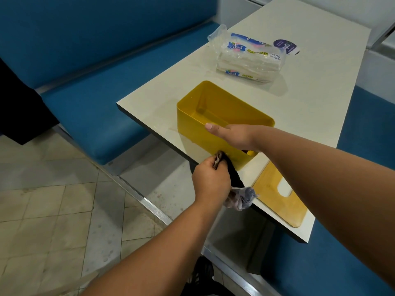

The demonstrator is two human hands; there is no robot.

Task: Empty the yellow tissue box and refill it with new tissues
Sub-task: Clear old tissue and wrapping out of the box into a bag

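While the left hand is clenched on a crumpled grey-brown rag at the near corner of the open, empty yellow plastic tissue box, right hand grips that box's near rim, thumb outside. Behind box: clear-wrapped pack of white paper towels. Right of box, w/ slot: flat yellow lid.

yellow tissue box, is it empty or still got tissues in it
Empty: the yellow tissue box stands open, its bare floor showing, with its lid lying off on the table.
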